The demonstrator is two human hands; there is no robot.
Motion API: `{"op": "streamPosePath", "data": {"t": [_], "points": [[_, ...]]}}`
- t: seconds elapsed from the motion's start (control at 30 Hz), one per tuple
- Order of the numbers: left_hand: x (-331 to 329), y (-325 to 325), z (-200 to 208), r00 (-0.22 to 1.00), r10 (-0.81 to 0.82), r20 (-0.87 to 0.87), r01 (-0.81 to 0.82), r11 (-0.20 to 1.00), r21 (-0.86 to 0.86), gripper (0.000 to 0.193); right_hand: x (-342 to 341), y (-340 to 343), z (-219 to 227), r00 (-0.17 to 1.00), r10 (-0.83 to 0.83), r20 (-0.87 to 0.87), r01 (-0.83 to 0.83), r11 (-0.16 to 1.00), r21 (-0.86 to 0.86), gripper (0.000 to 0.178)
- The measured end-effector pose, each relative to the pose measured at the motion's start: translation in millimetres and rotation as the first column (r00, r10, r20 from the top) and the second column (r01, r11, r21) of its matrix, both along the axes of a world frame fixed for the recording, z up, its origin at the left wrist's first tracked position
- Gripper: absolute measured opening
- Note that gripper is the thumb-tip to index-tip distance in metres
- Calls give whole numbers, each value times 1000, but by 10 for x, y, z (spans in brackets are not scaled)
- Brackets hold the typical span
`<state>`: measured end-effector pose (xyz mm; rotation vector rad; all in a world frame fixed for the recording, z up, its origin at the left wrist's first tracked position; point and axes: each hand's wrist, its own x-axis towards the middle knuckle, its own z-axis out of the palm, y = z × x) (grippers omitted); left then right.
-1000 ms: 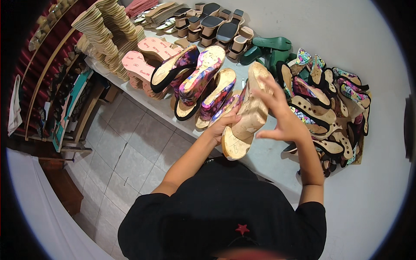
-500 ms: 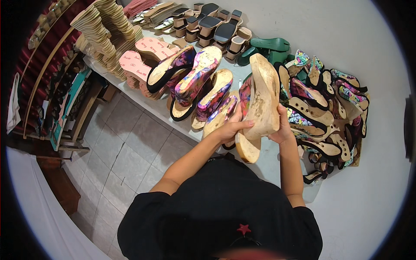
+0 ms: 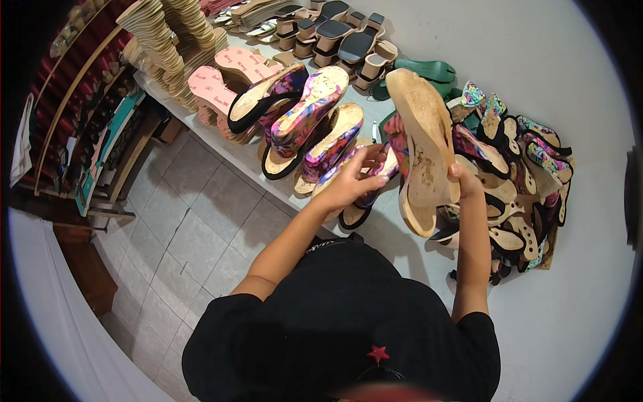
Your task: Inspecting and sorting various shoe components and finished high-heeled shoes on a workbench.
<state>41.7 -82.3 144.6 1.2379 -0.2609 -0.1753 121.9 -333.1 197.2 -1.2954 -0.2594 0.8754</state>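
Raised above the table, a wedge sandal [image 3: 429, 154] turns its scuffed beige underside toward me, with patterned floral fabric showing along its left side. My right hand [image 3: 465, 181] grips it from the right, thumb on the near surface; the other fingers are hidden behind it. To its left, my left hand [image 3: 353, 179] is free of the sandal, with fingers spread. Behind and beside those fingers lie floral wedge sandals [image 3: 333, 144], and whether the fingertips touch one I cannot tell. A black-edged wedge sandal [image 3: 268, 100] rests farther left.
On the right, a pile of sandals and shoe lasts [image 3: 516, 187] crowds the table [image 3: 264, 171]. Pink printed soles [image 3: 214, 87] and stacked layered wedges [image 3: 151, 40] stand at the far left. Block-heeled soles [image 3: 338, 40] and green lasts [image 3: 422, 74] line the wall.
My left hand has let go of the sandal and moved a little left, its fingers opening. The sandal has shifted right and tilted in my right hand.
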Motion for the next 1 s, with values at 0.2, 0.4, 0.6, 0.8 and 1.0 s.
{"op": "streamPosePath", "data": {"t": [0.2,0.4,0.6,0.8,1.0], "points": [[-284,598,-292,939,275,-204,-247,957,154,28,276,148,-56,988,-152,-7,152,983,102,80],[-660,1066,-620,808,492,-324,-417,866,277,22,443,721,-160,930,-157,-331,217,964,151,73],[-708,1003,-720,785,477,-396,-307,854,420,30,491,1352,-379,873,-303,-382,295,952,-79,85],[-491,768,-1003,821,526,-221,-324,749,577,58,511,1713,-568,882,-375,-285,316,920,-233,88],[-272,710,-1472,816,535,-220,-401,798,450,67,434,1819,-583,936,-284,-206,257,955,-148,91]]}}
